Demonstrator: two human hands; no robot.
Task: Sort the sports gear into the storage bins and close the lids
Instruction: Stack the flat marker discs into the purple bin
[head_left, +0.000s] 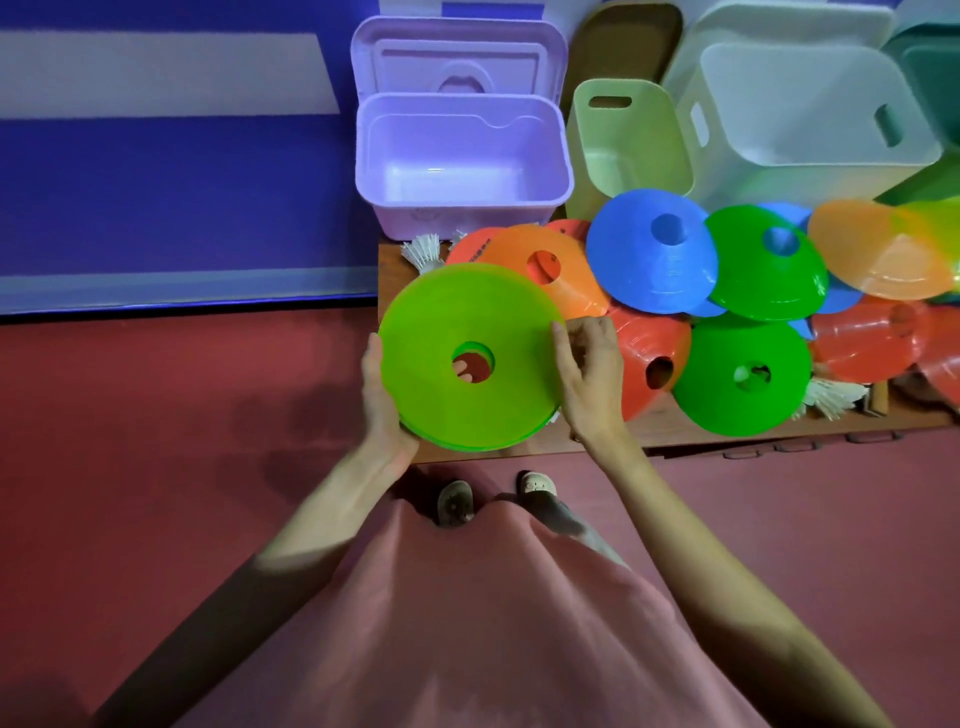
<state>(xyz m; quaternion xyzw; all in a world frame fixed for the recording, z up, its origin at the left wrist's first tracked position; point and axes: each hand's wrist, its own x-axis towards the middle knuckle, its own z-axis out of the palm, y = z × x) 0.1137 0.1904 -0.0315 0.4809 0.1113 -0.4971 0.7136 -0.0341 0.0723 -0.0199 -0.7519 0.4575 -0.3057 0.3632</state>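
Observation:
A small stack of light green disc cones (467, 312) is held over the near left corner of the wooden table (670, 423). My left hand (382, 400) grips the stack from below at its left rim, a fingertip showing through the centre hole. My right hand (589, 369) pinches the right rim with thumb and fingers. Behind stands an open purple bin (462, 166) with its lid (457, 57) leaning upright against the wall. Loose cones cover the table: orange (545, 265), blue (652, 249), green (740, 374), red (652, 358).
A pale green bin (623, 140), a white bin (810, 119) and a dark green bin (930, 67) stand behind the cones. White shuttlecocks (423, 252) lie near the purple bin, more (831, 397) at the table's front right. Red floor lies below.

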